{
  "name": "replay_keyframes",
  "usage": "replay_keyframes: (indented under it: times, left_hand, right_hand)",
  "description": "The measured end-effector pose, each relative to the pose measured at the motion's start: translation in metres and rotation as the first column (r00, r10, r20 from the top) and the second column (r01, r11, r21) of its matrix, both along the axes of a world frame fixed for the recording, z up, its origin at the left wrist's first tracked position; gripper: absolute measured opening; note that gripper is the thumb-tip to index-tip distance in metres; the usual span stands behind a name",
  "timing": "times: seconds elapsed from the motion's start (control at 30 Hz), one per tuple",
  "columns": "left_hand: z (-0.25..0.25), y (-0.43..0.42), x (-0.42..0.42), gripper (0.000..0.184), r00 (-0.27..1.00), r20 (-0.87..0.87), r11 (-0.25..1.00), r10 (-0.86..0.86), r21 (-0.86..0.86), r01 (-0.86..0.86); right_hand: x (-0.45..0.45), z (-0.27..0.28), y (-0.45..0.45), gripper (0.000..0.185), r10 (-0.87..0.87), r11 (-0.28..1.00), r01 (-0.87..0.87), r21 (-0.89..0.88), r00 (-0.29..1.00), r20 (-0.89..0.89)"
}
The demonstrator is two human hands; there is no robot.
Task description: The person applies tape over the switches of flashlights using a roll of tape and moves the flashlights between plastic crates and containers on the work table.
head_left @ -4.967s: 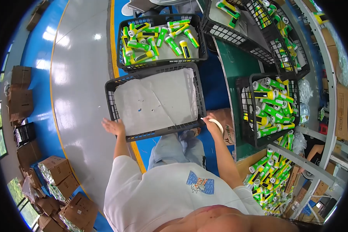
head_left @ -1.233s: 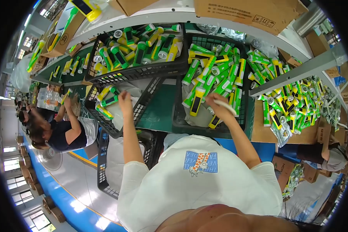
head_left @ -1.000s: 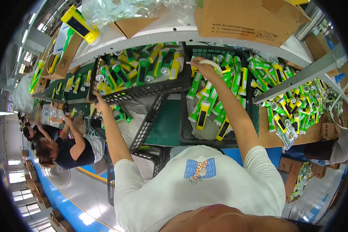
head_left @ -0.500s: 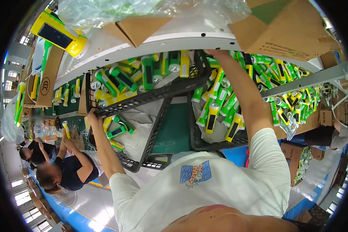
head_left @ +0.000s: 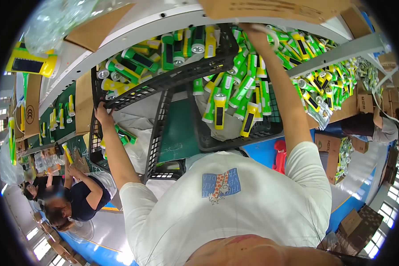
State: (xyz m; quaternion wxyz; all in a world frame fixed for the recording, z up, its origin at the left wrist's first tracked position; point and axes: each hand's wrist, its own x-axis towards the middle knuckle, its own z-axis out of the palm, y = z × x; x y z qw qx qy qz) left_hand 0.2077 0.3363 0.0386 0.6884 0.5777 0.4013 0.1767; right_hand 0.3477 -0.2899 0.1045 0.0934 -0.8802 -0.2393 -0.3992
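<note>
My left hand [head_left: 103, 113] is closed on the near left corner of a black crate [head_left: 164, 80] full of green and yellow flashlights. This crate rests tilted over a lower crate [head_left: 153, 142] holding a few flashlights on grey sheeting. My right hand [head_left: 249, 29] reaches to the far right end of the upper crate, near the shelf beam; its fingers are mostly hidden. A white ring [head_left: 272, 36], like a tape roll, hangs at my right wrist. To the right stands another crate [head_left: 239, 142] with many flashlights.
A metal shelf beam [head_left: 119, 46] crosses above the crates, with cardboard [head_left: 279, 9] over it. Loose flashlights [head_left: 326, 80] are heaped at the right under a slanting bar [head_left: 337, 55]. Co-workers sit at the left [head_left: 86, 199]; another person [head_left: 363, 126] is at the right.
My left hand went from hovering over the lower crate to holding the upper crate's corner. My right hand moved from the right crate to the upper crate's far end. The view has shifted.
</note>
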Motion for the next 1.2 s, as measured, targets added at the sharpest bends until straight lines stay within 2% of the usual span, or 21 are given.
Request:
replay_keyframes:
  times: [0.03,0.07,0.1,0.13,0.17,0.23,0.27,0.33,0.43,0.6,0.7,0.73,0.8,0.9,0.97,1.0,1.03,1.07,1.13,1.17,1.2]
  left_hand:
    - [-0.005,0.004,0.002,0.037,0.997,-0.054,0.997,0.055,0.052,-0.053]
    - [0.008,-0.014,-0.005,0.042,0.999,-0.004,0.974,0.054,0.22,-0.052]
    - [-0.006,-0.013,-0.004,0.048,0.953,-0.104,0.746,0.283,0.649,-0.151]
    - [-0.021,-0.011,0.0,0.056,0.852,-0.074,0.341,0.518,0.932,-0.126]
    - [0.035,-0.082,-0.021,0.059,0.862,-0.024,0.188,0.507,0.979,-0.084]
    - [0.068,-0.166,-0.052,0.051,0.957,0.259,0.002,-0.129,0.965,-0.261]
    - [0.078,-0.228,-0.072,0.044,0.924,0.245,0.274,-0.293,0.947,-0.165]
    - [0.088,-0.324,-0.112,0.029,0.75,0.015,0.491,-0.662,0.764,0.418]
    - [0.071,-0.429,-0.146,0.03,0.488,0.14,0.508,-0.861,0.237,0.828]
    - [0.063,-0.504,-0.16,0.026,0.531,0.272,0.539,-0.803,-0.05,0.841]
    - [0.055,-0.517,-0.168,0.012,0.643,0.21,0.672,-0.736,0.111,0.732]
    - [0.031,-0.516,-0.17,0.013,0.609,0.171,0.613,-0.774,0.441,0.655]
    - [0.059,-0.521,-0.183,0.014,0.675,0.163,0.591,-0.719,0.655,0.471]
    - [0.052,-0.529,-0.194,0.014,0.726,0.195,0.668,-0.66,0.595,0.447]
    - [0.037,-0.528,-0.193,0.015,0.739,0.185,0.657,-0.648,0.626,0.42]
    - [0.024,-0.529,-0.188,0.022,0.828,0.201,0.799,-0.523,0.455,0.394]
    - [0.002,-0.532,-0.183,0.03,0.896,0.181,0.899,-0.405,0.257,0.354]
    - [-0.063,-0.518,-0.17,0.042,0.93,0.14,0.904,-0.339,0.322,0.281]
    - [-0.046,-0.495,-0.157,0.039,0.93,-0.134,0.671,-0.343,0.658,0.342]
    - [-0.046,-0.483,-0.157,0.041,0.814,-0.236,0.454,-0.531,0.732,0.508]
    - [-0.053,-0.478,-0.151,0.042,0.627,-0.334,0.384,-0.703,0.564,0.731]
  right_hand:
    - [-0.035,-0.008,-0.005,0.026,0.208,0.892,0.008,0.453,0.881,-0.425]
    - [-0.08,0.008,-0.003,0.017,0.291,0.848,0.125,0.515,0.704,-0.648]
    - [-0.125,0.011,0.004,0.018,0.539,0.557,0.228,0.798,0.632,-0.557]
    - [-0.154,-0.006,-0.003,0.019,0.561,0.539,0.332,0.774,0.544,-0.624]
    - [-0.183,-0.017,-0.006,0.018,0.631,0.442,0.361,0.821,0.525,-0.571]
    - [-0.237,-0.006,-0.002,0.017,0.688,0.307,0.503,0.808,0.469,-0.554]
    - [-0.252,-0.014,-0.001,0.017,0.732,0.225,0.483,0.846,0.49,-0.474]
    - [-0.273,-0.007,0.002,0.017,0.758,0.202,0.507,0.838,0.462,-0.461]
    - [-0.288,-0.001,-0.004,0.016,0.77,0.248,0.436,0.865,0.453,-0.449]
    - [-0.31,0.007,-0.031,0.015,0.662,0.436,0.243,0.867,0.565,-0.492]
    - [-0.322,0.003,-0.047,0.018,0.523,0.593,0.229,0.772,0.619,-0.586]
    - [-0.322,-0.007,-0.052,0.018,0.473,0.656,0.201,0.727,0.64,-0.605]
    - [-0.33,-0.012,-0.059,0.019,0.447,0.642,0.319,0.697,0.583,-0.678]
    - [-0.338,-0.012,-0.065,0.018,0.543,0.62,0.189,0.761,0.597,-0.59]
    - [-0.339,-0.004,-0.056,0.009,0.456,0.751,-0.045,0.659,0.757,-0.468]
    - [-0.338,0.002,-0.052,0.006,0.431,0.797,-0.156,0.583,0.824,-0.368]
    - [-0.338,0.004,-0.05,0.003,0.401,0.795,-0.132,0.592,0.847,-0.348]
    - [-0.339,0.004,-0.051,0.003,0.379,0.759,-0.048,0.649,0.844,-0.38]
    - [-0.341,0.008,-0.056,0.005,0.316,0.697,0.123,0.706,0.831,-0.457]
    - [-0.342,0.004,-0.06,0.006,0.293,0.685,0.179,0.707,0.82,-0.492]
    - [-0.341,-0.001,-0.064,0.006,0.258,0.703,0.21,0.68,0.815,-0.518]
